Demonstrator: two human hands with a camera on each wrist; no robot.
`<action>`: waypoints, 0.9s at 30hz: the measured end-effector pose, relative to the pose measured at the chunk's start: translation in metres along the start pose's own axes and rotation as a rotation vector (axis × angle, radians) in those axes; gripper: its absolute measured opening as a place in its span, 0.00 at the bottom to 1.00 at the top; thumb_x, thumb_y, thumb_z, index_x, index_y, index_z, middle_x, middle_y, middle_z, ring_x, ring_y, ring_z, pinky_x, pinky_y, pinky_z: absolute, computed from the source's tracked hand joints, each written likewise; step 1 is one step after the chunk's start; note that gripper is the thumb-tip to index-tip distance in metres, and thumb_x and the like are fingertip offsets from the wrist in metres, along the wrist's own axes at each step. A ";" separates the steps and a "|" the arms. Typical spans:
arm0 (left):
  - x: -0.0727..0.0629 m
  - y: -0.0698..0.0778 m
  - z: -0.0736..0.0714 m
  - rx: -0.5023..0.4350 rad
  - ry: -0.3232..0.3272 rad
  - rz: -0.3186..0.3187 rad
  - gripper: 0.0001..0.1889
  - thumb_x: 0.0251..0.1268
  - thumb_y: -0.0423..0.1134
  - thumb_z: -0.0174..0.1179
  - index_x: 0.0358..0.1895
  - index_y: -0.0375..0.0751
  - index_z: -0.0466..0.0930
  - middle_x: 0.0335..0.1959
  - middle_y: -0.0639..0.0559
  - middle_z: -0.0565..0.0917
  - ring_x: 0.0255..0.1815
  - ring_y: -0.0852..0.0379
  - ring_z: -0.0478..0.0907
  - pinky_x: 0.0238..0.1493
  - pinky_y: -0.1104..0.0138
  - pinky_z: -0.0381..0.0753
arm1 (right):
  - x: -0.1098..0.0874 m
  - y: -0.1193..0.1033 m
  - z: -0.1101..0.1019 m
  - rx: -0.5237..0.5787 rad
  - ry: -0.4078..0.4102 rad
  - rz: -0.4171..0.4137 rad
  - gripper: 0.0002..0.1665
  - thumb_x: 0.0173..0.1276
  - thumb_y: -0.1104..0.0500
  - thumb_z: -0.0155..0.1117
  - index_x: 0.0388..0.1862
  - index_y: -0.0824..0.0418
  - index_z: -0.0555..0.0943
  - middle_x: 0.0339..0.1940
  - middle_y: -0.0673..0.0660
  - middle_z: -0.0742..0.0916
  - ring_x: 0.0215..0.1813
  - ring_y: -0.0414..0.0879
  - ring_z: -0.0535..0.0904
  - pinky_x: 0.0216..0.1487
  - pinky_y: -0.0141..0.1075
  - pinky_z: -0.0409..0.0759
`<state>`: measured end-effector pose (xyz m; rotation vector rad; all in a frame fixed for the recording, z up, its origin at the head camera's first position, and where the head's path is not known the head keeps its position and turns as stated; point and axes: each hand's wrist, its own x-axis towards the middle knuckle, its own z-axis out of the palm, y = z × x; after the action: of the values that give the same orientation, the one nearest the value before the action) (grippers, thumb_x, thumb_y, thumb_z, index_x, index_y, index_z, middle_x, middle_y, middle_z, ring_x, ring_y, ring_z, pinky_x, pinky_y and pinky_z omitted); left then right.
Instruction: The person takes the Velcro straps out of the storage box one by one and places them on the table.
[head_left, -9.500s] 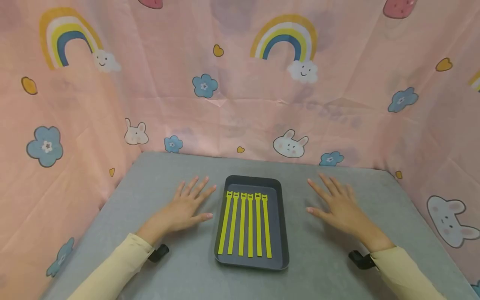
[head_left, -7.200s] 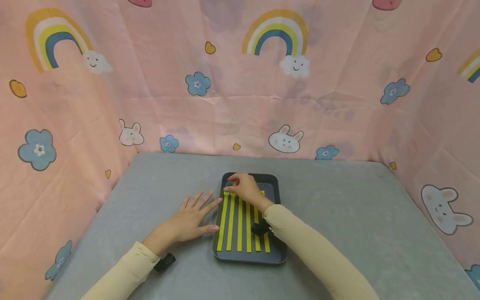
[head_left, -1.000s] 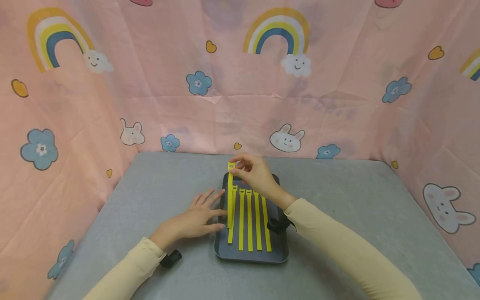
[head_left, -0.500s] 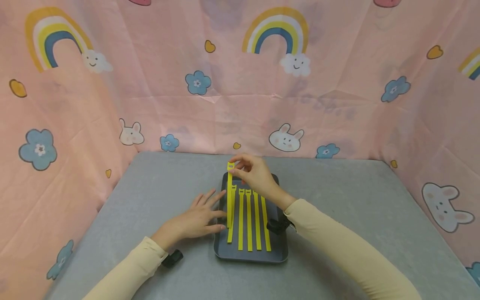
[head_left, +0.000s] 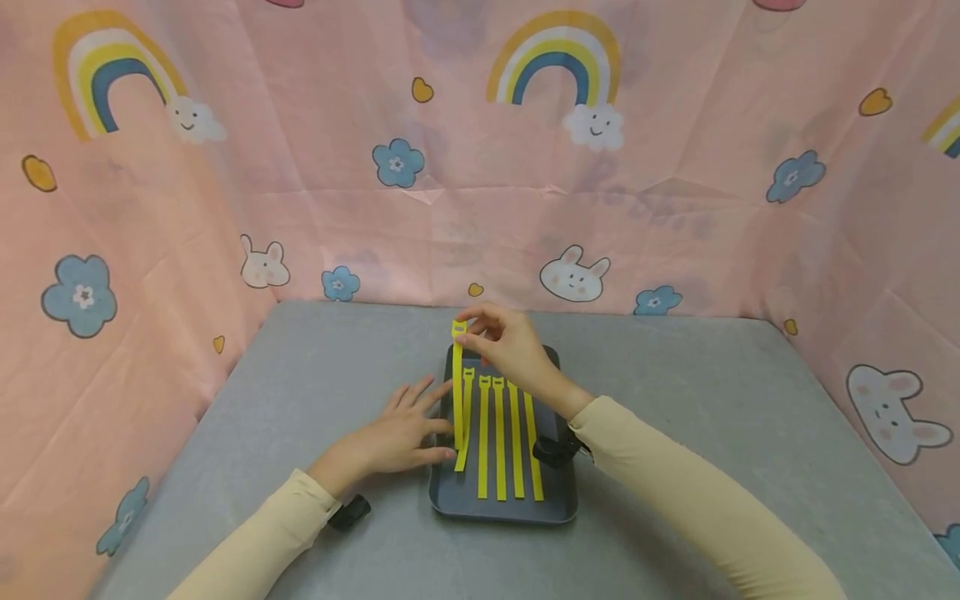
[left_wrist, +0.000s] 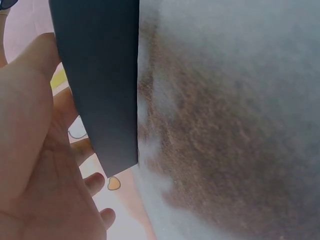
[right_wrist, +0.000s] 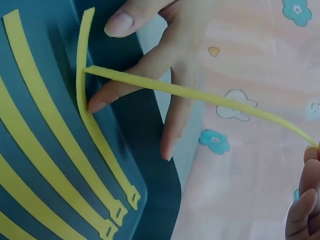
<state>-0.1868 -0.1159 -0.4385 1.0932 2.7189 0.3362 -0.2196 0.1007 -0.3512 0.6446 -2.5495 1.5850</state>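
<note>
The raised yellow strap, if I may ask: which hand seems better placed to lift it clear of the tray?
Probably the right hand: it pinches the strap by its raised end, while the left hand lies at the tray's rim, away from that end.

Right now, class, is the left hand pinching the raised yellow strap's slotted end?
No: that end of the raised yellow strap is in the grip of the right hand.

One yellow cable tie (head_left: pixel 457 387) – slotted head up, pinched in the right hand (head_left: pixel 519 352) – slants over the dark tray (head_left: pixel 502 512), where five more yellow ties (head_left: pixel 501 442) lie, the leftmost curved.
</note>
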 end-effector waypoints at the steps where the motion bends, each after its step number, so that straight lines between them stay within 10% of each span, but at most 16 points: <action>1: 0.000 0.000 0.000 -0.001 -0.001 0.000 0.22 0.69 0.63 0.55 0.56 0.56 0.83 0.82 0.45 0.49 0.82 0.34 0.39 0.75 0.33 0.45 | 0.001 0.003 0.000 0.001 0.001 -0.003 0.16 0.69 0.61 0.66 0.55 0.61 0.82 0.34 0.63 0.87 0.20 0.42 0.73 0.23 0.31 0.70; 27: 0.001 0.001 -0.002 -0.014 -0.002 -0.012 0.23 0.67 0.62 0.57 0.57 0.54 0.84 0.82 0.44 0.52 0.82 0.34 0.41 0.74 0.32 0.45 | -0.003 -0.008 -0.006 0.071 -0.012 -0.120 0.14 0.69 0.58 0.66 0.53 0.53 0.82 0.33 0.57 0.87 0.20 0.46 0.74 0.22 0.36 0.75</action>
<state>-0.1873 -0.1147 -0.4359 1.0724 2.7158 0.3513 -0.2144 0.1039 -0.3422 0.7998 -2.4219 1.6424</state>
